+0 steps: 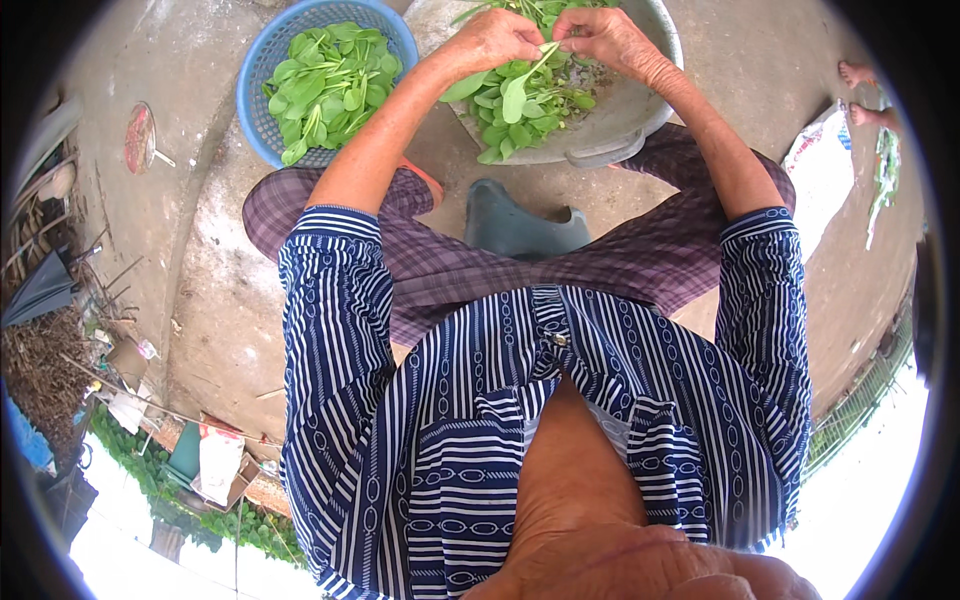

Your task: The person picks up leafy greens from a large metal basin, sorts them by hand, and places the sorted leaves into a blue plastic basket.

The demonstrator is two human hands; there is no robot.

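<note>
Above the wide metal basin (645, 97), my left hand (495, 39) pinches the pale stem end of a leafy green plant (514, 97). Close beside it, the fingertips of my right hand (604, 41) grip the same stem end. The plant's leaf hangs down towards me from the fingers. Below both hands, a heap of loose leafy greens (517, 131) lies in the basin, with dark debris on its bottom. To the left of the basin stands a blue plastic basket (251, 97), holding a pile of greens (330, 86).
A dark green plastic stool (517, 225) is between my legs. On the right lie a white sack (825, 172) and some greens (886, 169), near another person's bare feet (862, 112). A round red object with a handle (140, 139) rests on the concrete at left. Sticks and debris (45, 352) line the left edge.
</note>
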